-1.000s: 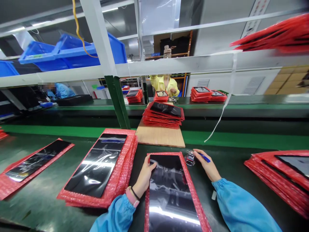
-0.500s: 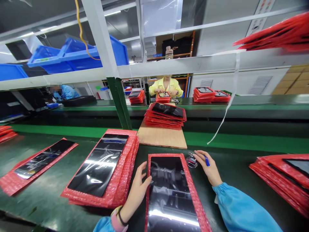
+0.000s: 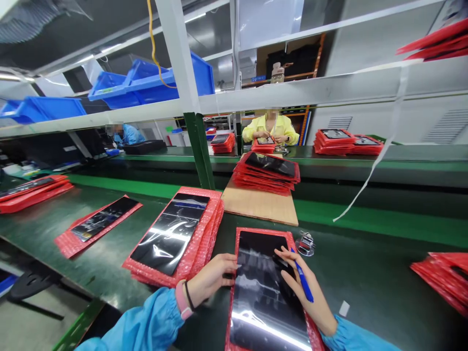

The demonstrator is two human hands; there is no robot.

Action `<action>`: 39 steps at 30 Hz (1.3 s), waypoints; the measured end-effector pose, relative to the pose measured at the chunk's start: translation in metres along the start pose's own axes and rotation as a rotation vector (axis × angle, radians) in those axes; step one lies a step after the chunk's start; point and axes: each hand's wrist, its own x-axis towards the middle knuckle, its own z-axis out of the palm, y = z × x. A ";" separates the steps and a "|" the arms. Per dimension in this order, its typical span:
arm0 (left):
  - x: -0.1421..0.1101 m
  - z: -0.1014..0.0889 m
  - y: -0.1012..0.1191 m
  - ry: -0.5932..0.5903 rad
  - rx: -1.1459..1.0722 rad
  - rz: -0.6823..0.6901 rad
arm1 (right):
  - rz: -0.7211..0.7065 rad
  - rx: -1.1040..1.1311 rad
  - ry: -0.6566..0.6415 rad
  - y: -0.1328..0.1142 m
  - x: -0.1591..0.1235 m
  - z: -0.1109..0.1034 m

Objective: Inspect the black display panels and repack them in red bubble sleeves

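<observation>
A glossy black screen panel (image 3: 268,287) under clear film lies on red bubble-wrap (image 3: 239,234) in front of me. At the panel's left edge is my left hand (image 3: 215,273), its fingers stretched out and their tips touching the edge. My right hand (image 3: 309,287) reaches over the panel's right side with fingers spread. Between those fingers a blue pen (image 3: 302,278) is tucked, pointing up and away. Just beyond the panel's upper right corner sits a small clear round item with a metal part (image 3: 305,243); its kind is unclear.
To the left lie a stack of wrapped panels (image 3: 175,229) and a narrower panel (image 3: 104,217). A wooden board (image 3: 259,207) ahead carries more red packs (image 3: 268,175). Other red packs (image 3: 444,278) lie right. A white strip (image 3: 376,161) hangs from the rail. A person in yellow (image 3: 270,129) works opposite.
My right hand has moved from the small clear item to the panel's right side, still with the pen. My left hand has shifted lower on the left edge. The view has turned leftward.
</observation>
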 end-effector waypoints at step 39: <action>-0.009 -0.179 0.156 0.491 0.352 0.656 | 0.355 0.359 0.148 -0.001 -0.011 -0.001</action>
